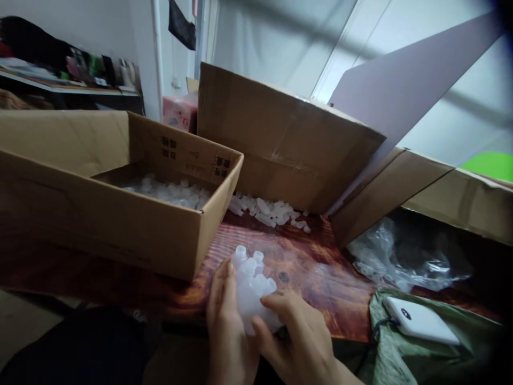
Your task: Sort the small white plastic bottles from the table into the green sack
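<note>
Several small white translucent plastic bottles [250,294] are bunched together near the table's front edge, their necks pointing up and away. My left hand [229,315] wraps round the bunch from the left side. From the right, my right hand [294,326] presses its thumb and fingers against the same bottles. Some of the necks seem to carry caps, but blur hides the detail. More small white pieces [276,212] lie in a loose pile on the table beyond my hands.
An open cardboard box [160,224] with translucent pieces stands left. Another cardboard box [280,144] rises behind the pile. At right are clear plastic bags [388,256] in a box, and a white device [422,321] on green cloth [390,355]. The wooden table [320,278] has reddish grain.
</note>
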The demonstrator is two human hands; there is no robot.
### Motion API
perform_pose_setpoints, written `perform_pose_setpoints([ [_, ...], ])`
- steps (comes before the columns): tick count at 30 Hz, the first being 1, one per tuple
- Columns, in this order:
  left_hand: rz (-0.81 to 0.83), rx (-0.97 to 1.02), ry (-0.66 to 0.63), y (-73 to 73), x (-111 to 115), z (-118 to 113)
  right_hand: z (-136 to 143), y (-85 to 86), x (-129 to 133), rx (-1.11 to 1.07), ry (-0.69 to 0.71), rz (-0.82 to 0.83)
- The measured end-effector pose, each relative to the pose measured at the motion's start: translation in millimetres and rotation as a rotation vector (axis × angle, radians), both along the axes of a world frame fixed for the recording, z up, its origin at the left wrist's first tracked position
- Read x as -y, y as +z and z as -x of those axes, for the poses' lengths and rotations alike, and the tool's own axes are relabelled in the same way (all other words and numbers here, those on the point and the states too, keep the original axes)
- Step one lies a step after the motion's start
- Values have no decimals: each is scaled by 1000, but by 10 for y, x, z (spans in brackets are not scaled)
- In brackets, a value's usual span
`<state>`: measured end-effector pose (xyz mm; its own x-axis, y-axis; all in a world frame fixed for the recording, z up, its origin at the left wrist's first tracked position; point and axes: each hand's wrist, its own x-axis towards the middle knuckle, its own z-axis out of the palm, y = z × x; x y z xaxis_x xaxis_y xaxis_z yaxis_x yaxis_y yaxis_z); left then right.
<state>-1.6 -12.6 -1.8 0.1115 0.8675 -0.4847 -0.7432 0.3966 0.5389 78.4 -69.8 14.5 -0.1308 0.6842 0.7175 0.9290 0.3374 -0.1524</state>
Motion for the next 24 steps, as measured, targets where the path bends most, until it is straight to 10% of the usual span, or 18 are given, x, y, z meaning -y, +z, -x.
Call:
perform_pose_setpoints([
  [6, -31, -167, 47, 59, -79, -42, 33, -169, -10, -40, -232, -56],
  [13, -41, -98, 14, -106, -204, -157, -139, -41, 12, -167, 23, 149],
  [18, -9, 18, -75, -162, -217, -186, -1134, -60, -541, -208, -364, 173],
  [24, 10, 38, -189, -148, -202, -156, -2275, -365, -1234, -129, -427, 348],
])
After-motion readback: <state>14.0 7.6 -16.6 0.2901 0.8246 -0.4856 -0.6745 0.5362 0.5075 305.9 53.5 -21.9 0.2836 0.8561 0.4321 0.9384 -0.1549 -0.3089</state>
